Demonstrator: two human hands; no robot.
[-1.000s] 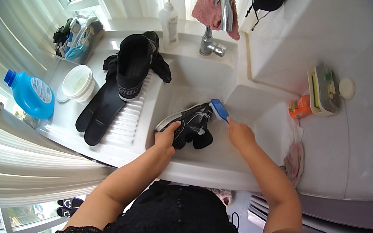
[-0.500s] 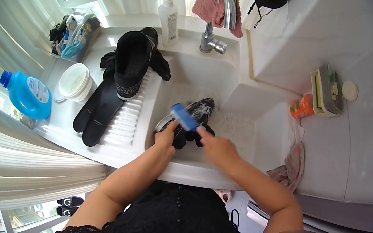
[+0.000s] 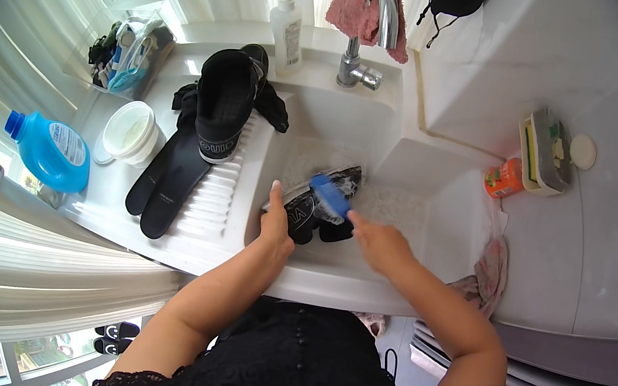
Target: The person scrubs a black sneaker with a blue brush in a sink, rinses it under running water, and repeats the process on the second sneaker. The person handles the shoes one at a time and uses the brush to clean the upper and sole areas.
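Left hand (image 3: pixel 278 227) against black shoe (image 3: pixel 303 218), grip unclear; right hand (image 3: pixel 382 247), apart, closed on blue brush (image 3: pixel 331 196). Possible hazard: shoe skidding in wet sink (image 3: pixel 337 125), if loosely braced.

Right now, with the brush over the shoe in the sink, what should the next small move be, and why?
Probably a short brush stroke toward the shoe's far end, with the left hand steadying its near end. The right hand already grips the blue brush over the black shoe, and the left is at the shoe's near left end in the sink.
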